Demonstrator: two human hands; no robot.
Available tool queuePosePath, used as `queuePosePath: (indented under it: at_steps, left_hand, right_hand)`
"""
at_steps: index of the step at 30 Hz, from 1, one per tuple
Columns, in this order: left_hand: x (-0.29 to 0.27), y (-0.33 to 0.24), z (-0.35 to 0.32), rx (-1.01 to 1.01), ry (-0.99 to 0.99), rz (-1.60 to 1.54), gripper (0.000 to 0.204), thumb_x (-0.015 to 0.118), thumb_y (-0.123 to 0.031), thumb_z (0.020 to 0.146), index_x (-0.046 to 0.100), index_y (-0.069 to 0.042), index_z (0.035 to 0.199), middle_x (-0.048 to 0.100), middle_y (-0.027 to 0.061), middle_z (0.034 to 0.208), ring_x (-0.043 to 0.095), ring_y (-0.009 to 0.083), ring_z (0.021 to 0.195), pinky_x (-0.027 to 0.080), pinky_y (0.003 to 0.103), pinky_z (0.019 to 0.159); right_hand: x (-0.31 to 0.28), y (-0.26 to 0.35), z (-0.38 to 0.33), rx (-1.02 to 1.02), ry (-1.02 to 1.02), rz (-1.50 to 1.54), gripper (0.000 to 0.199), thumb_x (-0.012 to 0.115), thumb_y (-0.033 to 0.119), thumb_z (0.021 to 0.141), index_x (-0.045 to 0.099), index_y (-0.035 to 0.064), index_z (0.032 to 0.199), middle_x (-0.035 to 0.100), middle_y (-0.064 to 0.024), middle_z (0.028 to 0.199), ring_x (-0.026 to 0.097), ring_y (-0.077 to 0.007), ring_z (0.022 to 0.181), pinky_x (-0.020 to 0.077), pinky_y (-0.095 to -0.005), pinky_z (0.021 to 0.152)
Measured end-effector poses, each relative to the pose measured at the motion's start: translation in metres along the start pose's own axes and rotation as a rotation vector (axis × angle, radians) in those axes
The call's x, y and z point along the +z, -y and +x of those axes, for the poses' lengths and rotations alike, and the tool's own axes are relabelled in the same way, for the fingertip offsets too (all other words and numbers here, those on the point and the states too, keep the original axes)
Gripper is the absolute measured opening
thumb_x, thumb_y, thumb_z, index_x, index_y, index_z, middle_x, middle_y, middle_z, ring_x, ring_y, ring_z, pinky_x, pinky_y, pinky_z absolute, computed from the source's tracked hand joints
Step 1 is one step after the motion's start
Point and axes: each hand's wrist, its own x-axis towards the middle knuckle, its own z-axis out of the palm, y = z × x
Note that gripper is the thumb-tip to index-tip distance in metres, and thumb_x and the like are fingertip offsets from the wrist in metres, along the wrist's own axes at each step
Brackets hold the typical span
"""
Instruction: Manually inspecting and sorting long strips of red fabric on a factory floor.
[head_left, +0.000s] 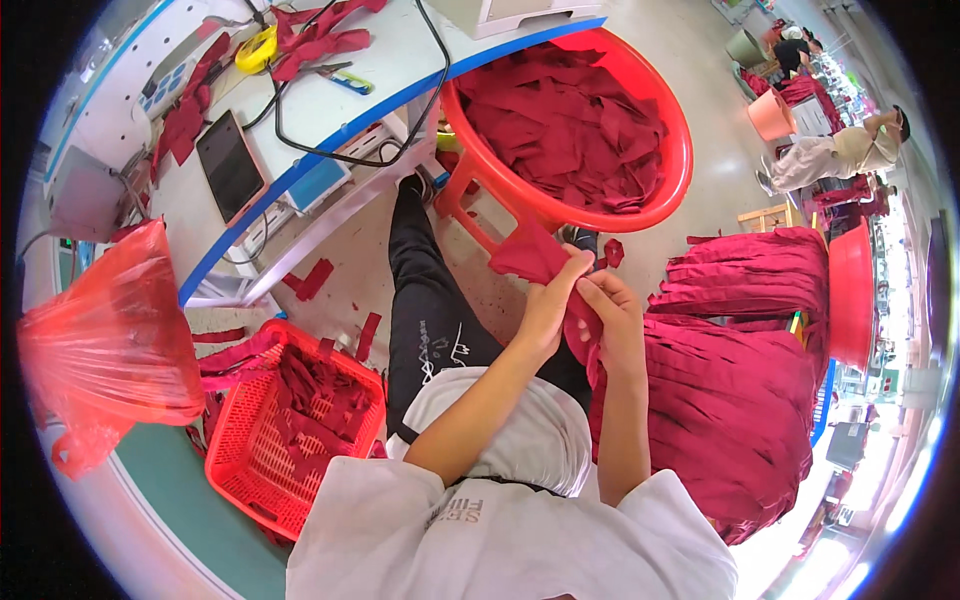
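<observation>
Both my hands are together in front of my lap, closed on a dark red fabric piece (528, 254). My left hand (552, 304) grips it with the thumb on top, and a flap sticks out beyond the fingers towards the tub. Close beside it, my right hand (615, 318) pinches the same cloth, which also hangs down between the two hands. Just beyond stands a round red plastic tub (680, 150) heaped with flat cut fabric pieces (570, 130). At my right lies a large pile of dark red fabric strips (730, 410), close to my right forearm.
At the left, a blue-edged table (400, 60) carries a tablet (232, 165), a yellow tape measure (257, 50), snips (345, 78) and a black cable. A red basket (240, 450) of scraps and a red plastic bag (120, 340) sit below. A person (850, 150) walks far right.
</observation>
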Motion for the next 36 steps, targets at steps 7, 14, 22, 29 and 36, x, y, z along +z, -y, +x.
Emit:
queuePosePath:
  at_steps: [7,14,22,29,36]
  left_hand:
    - [-0.008,0.011,0.012,-0.007,0.18,0.004,0.03,0.052,-0.04,0.096,0.06,-0.012,0.103,0.059,-0.0015,0.078,0.058,0.0087,0.069,0.047,0.026,0.063]
    - [-0.017,0.021,0.022,-0.136,-0.008,-0.035,0.046,0.045,-0.058,0.095,0.06,-0.015,0.088,0.052,-0.0047,0.066,0.047,0.0089,0.059,0.036,0.026,0.056]
    - [-0.024,0.018,0.018,-0.11,0.172,0.043,0.063,0.035,-0.064,0.095,0.055,-0.012,0.123,0.062,-0.0018,0.093,0.056,0.0084,0.078,0.045,0.025,0.066]
    - [0.0,0.005,0.007,0.004,0.164,0.075,0.033,0.051,-0.035,0.098,0.058,-0.01,0.119,0.058,-0.0016,0.091,0.053,0.0039,0.07,0.044,0.019,0.057]
    - [-0.002,0.017,0.009,0.0,0.159,0.094,0.028,0.055,-0.027,0.097,0.06,-0.007,0.114,0.063,0.0031,0.102,0.061,0.0096,0.091,0.048,0.024,0.075]
  right_hand:
    - [-0.023,0.012,0.007,0.026,0.136,0.206,0.017,0.058,0.02,0.093,0.062,0.0033,0.092,0.064,-0.0055,0.07,0.05,-0.0066,0.044,0.0327,-0.0191,0.034]
    - [-0.014,0.01,0.018,-0.108,0.134,0.252,0.016,0.058,0.006,0.093,0.064,0.0004,0.107,0.066,-0.0017,0.099,0.061,-0.0077,0.089,0.0478,-0.0239,0.082]
    - [-0.014,0.006,0.021,-0.017,0.212,0.391,0.017,0.057,0.006,0.093,0.064,0.0011,0.108,0.066,-0.0037,0.098,0.063,-0.01,0.083,0.0519,-0.0248,0.065]
    - [-0.026,0.001,0.011,0.033,0.014,0.093,0.011,0.061,0.011,0.092,0.064,0.0016,0.097,0.066,-0.0054,0.075,0.059,-0.0087,0.055,0.0456,-0.02,0.046]
    - [-0.022,0.006,0.011,-0.045,0.023,-0.029,0.012,0.061,0.011,0.093,0.063,0.0001,0.098,0.064,-0.0014,0.073,0.055,-0.0061,0.053,0.0438,-0.0202,0.046]
